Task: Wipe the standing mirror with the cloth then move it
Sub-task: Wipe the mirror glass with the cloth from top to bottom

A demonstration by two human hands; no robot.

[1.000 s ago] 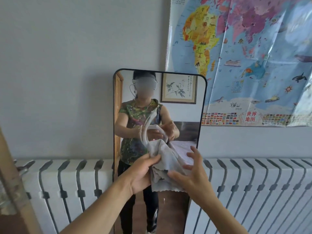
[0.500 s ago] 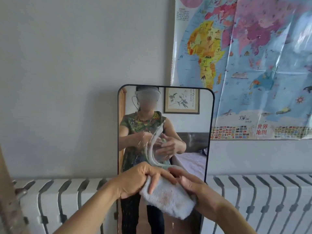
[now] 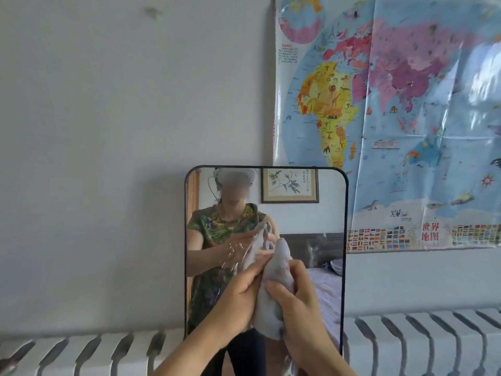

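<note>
A tall standing mirror (image 3: 320,218) with a thin dark frame and rounded corners leans against the grey wall, in front of the radiator. It reflects a person holding a cloth. In front of its lower half I hold a bunched pale grey cloth (image 3: 273,297) upright between both hands. My left hand (image 3: 235,308) grips the cloth's left side, my right hand (image 3: 301,302) wraps its right side. The cloth's tip points up. Whether the cloth touches the glass I cannot tell. The mirror's foot is out of view.
A white ribbed radiator (image 3: 423,340) runs along the wall on both sides of the mirror. A large colourful world map (image 3: 393,118) hangs on the wall above right, its edge just behind the mirror's top corner. Bare grey wall (image 3: 108,158) fills the left.
The cloth went from hanging loose to rolled sideways to bunched upright between both hands. The view has tilted up, so the mirror sits lower in frame.
</note>
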